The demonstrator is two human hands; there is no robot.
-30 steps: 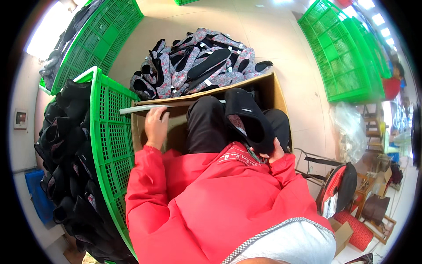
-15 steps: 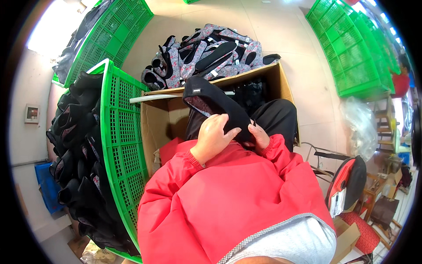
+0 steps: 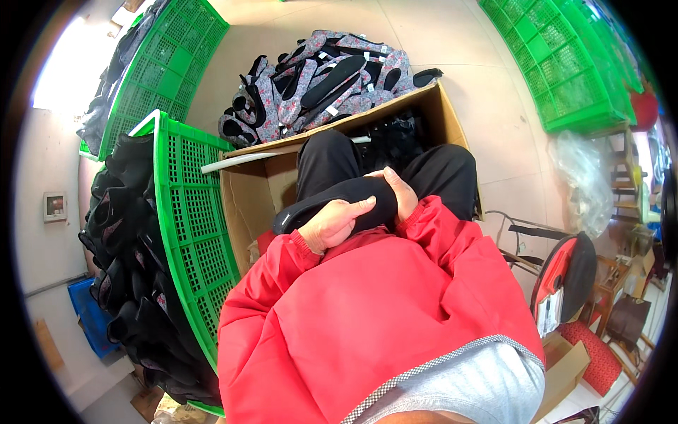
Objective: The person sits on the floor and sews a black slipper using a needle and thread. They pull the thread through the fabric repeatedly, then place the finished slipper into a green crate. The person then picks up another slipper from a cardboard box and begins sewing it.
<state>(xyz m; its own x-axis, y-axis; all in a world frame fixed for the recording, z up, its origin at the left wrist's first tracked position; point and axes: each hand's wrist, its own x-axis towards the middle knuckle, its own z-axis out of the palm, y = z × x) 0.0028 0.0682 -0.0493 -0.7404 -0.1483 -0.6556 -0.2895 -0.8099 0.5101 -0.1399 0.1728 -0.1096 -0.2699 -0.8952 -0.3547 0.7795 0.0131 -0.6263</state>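
A black slipper (image 3: pixel 321 200) lies sideways across my lap, its narrower end pointing left toward the crate. My left hand (image 3: pixel 334 222) grips the near side of it, with the thumb stretched along the dark fabric. At its right part, my right hand (image 3: pixel 400 193) is wrapped round it, the thumb over the top. Its patterned lining is turned out of sight. Past my knees stands an open cardboard box (image 3: pixel 452 116) holding dark items I cannot make out.
A heap of grey floral slippers (image 3: pixel 296 92) lies on the floor beyond the box. At my left, a green crate (image 3: pixel 201 233) stands against many black slippers (image 3: pixel 131 261). A white strip (image 3: pixel 247 160) crosses the box. Green crates (image 3: pixel 558 63) and a clear plastic bag (image 3: pixel 583 184) are at right.
The slipper has come down from a raised, tilted position to lie across my lap, turned so its opening no longer shows. My right hand has moved up over its right part.
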